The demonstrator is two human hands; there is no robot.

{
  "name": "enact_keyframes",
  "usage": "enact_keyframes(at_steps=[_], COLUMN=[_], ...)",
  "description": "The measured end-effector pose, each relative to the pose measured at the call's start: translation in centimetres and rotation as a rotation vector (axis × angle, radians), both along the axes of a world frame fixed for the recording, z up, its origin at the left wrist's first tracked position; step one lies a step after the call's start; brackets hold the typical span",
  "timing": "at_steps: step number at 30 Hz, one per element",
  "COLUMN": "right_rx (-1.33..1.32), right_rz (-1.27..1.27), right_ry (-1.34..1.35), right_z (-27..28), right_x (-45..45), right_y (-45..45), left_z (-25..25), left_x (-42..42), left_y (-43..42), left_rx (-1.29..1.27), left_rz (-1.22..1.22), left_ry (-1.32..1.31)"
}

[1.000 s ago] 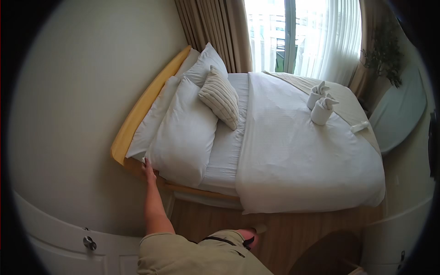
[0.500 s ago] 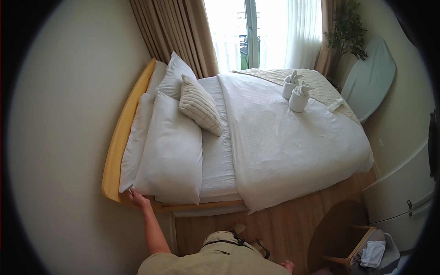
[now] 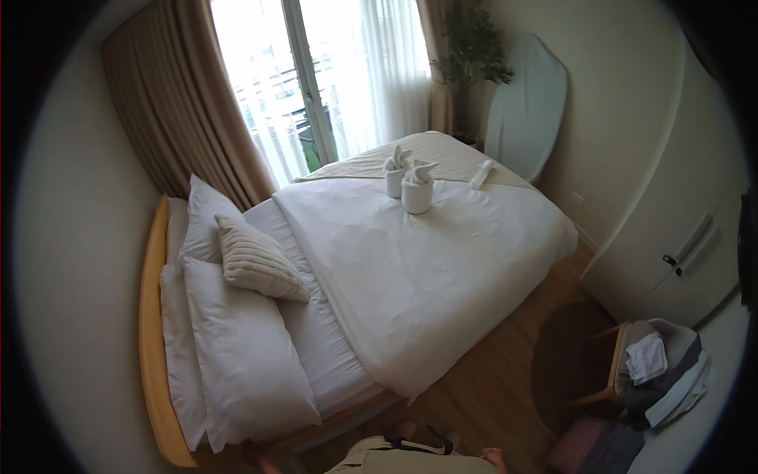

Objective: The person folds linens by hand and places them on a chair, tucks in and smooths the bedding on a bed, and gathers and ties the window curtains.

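At the bottom edge, my left hand [image 3: 262, 460] is a dark blur low beside the bed's near corner, just below the front white pillow [image 3: 245, 355]. Its fingers cannot be made out. My right hand [image 3: 494, 460] shows only in part beside my clothing, away from the bed, and its grip is unclear. Another white pillow [image 3: 178, 347] stands behind the front one, against the wooden headboard [image 3: 154, 355]. A striped beige cushion [image 3: 259, 259] leans on the pillows. A white duvet [image 3: 418, 276] covers most of the bed.
Two folded-towel figures, the nearer towel figure [image 3: 417, 193] in front, stand on the duvet near a small white roll [image 3: 481, 174]. A chair [image 3: 620, 363] with folded cloths stands at right by a white cabinet [image 3: 671, 253]. An ironing board [image 3: 527, 107] leans on the far wall.
The view has turned right, so the bed sits lower and further left. My left hand has moved from the rear pillow's corner down to the bottom edge. The pillows look unchanged.
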State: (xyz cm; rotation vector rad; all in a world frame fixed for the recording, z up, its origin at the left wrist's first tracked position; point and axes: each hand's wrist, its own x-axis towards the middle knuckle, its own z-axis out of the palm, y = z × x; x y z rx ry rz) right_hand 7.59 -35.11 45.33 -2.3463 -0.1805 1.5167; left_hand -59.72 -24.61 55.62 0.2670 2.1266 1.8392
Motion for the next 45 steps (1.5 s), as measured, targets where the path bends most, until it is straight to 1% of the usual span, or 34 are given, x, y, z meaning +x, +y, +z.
enact_keyframes(at_steps=[1,2,3,4,6,7,9,12,13,14,15,16,17,18,19,20,21,22,24,25,27,28,30,31,33,34,36,37,39,41,42,43,45], right_rx=[-0.012,0.088,0.194,0.311,0.573,0.579,0.029,0.061,0.061,0.107,0.148,0.155,0.127,0.067,0.341,0.677,0.951,0.706,0.232,0.233,0.299,0.307,0.310,0.305,0.260,0.254,0.260,0.327,0.452,0.288,0.259,0.245,0.237], right_rz=[-0.073,-0.113,-0.155,-0.192,-0.223,-0.268,-0.398,-0.478,-0.494,-0.430,-0.359,-0.375,-0.378,-0.380,-0.176,0.017,0.176,-0.053,-0.657,-0.633,-0.694,-0.670,-0.640,-0.630,-0.531,-0.524,-0.529,-0.469,-0.347,-0.354,-0.341,-0.324,-0.268], right_ry=[0.003,0.094,0.176,0.247,0.365,0.350,-0.044,-0.048,-0.052,-0.055,-0.058,-0.327,-0.623,-0.899,-0.843,-0.680,-0.441,-0.324,-0.096,-0.096,-0.030,-0.036,-0.035,-0.029,-0.021,-0.030,0.028,-0.043,-0.197,-0.088,-0.062,-0.043,-0.022], right_z=[-0.3,-0.8,-1.5,-2.2,-2.2,-2.2,-1.7,-2.2,-2.2,-1.9,-1.2,1.0,5.8,11.2,1.1,-6.3,-13.5,-9.8,-1.7,-0.7,1.5,1.5,1.7,1.7,2.7,3.7,5.3,0.8,-8.0,-3.2,-2.2,-1.7,-0.9], right_x=[-0.3,-0.2,0.2,0.8,2.0,2.4,3.9,8.2,10.2,12.1,14.0,15.0,15.8,16.6,23.3,29.7,35.7,37.9,42.3,45.1,51.3,54.2,58.6,59.9,64.1,65.8,69.4,72.0,77.1,79.4,81.5,83.6,88.8], right_y=[-1.7,-3.8,-6.0,-8.0,-9.7,-9.3,-7.1,-7.7,-7.5,-7.3,-7.2,-5.4,-2.4,0.9,-2.9,-5.5,-8.0,-4.3,3.8,6.0,10.8,13.2,17.5,18.9,22.5,23.7,25.9,24.9,23.0,27.1,29.3,31.3,35.7], left_z=[-1.6,-2.9,-3.9,-4.8,-6.2,-6.8,-7.6,-8.1,-7.4,-6.5,-5.5,-4.4,-3.7,-2.8,-1.3,-0.3,0.9,1.4,1.8,1.9,2.1,1.9,1.4,0.6,0.2,0.7,1.3,0.9,-0.6,-2.0,-1.6,-1.5,-5.4], left_x=[2.5,5.2,8.3,11.5,17.6,20.4,27.5,40.2,44.2,48.3,52.3,56.2,62.7,65.8,69.0,72.2,75.1,77.7,82.9,85.2,90.3,93.2,98.2,100.4,106.9,109.9,116.0,118.8,124.7,129.6,131.8,133.9,137.1], left_y=[-1.1,-1.5,-0.1,1.2,5.0,7.3,12.8,21.3,23.9,26.4,28.4,30.2,33.0,34.1,34.7,35.4,36.0,36.8,39.0,40.3,43.7,46.0,50.6,52.8,58.0,60.0,63.9,65.7,70.2,74.0,75.5,77.2,81.4], left_rx=[-0.012,-0.289,-0.425,-0.559,-0.758,-0.805,-0.811,-0.762,-0.695,-0.626,-0.568,-0.505,-0.474,-0.503,-0.510,-0.475,-0.440,-0.446,-0.369,-0.366,-0.323,-0.310,-0.231,-0.240,-0.069,-0.071,-0.088,-0.089,-0.022,-0.006,-0.079,-0.198,-0.382], left_rz=[-0.073,-0.258,-0.296,-0.467,-0.901,-1.102,-1.409,-1.651,-1.660,-1.662,-1.680,-1.688,-1.700,-1.686,-1.671,-1.674,-1.675,-1.654,-1.785,-1.762,-1.821,-1.799,-1.777,-1.767,-1.665,-1.660,-1.694,-1.679,-1.724,-1.711,-1.663,-1.659,-1.651], left_ry=[0.003,0.401,-0.064,-0.200,-0.233,-0.204,-0.151,-0.160,-0.229,-0.300,-0.238,-0.183,-0.099,-0.094,-0.097,-0.082,-0.067,-0.068,0.028,0.021,0.137,0.130,0.292,0.292,0.618,0.605,0.657,0.647,0.758,0.739,0.775,0.753,0.824])
